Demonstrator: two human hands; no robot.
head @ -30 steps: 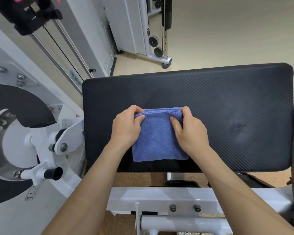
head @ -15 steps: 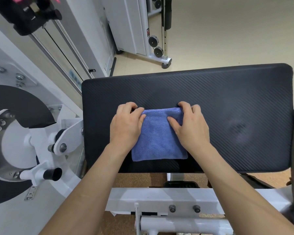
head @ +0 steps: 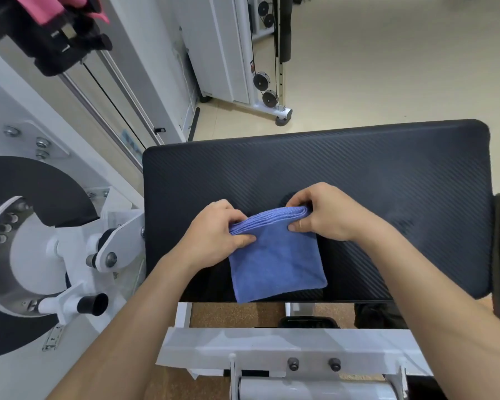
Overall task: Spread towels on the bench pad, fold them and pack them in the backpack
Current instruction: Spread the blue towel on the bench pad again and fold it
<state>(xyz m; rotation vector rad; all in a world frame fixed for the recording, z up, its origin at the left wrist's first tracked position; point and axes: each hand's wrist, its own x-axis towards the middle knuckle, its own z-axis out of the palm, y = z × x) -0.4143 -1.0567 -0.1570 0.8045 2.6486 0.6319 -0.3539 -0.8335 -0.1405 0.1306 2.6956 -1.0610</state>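
Both grips pinch far corners of folded blue towel (head: 274, 255): left hand (head: 214, 235) & right hand (head: 324, 215) level, towel hanging toward near edge of bench (head: 387, 183).

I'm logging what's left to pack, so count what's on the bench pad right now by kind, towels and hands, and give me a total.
Blue towel, folded, far edge lifted off the bench pad: 1
Hands gripping it, left hand and right hand: 2
Total: 3
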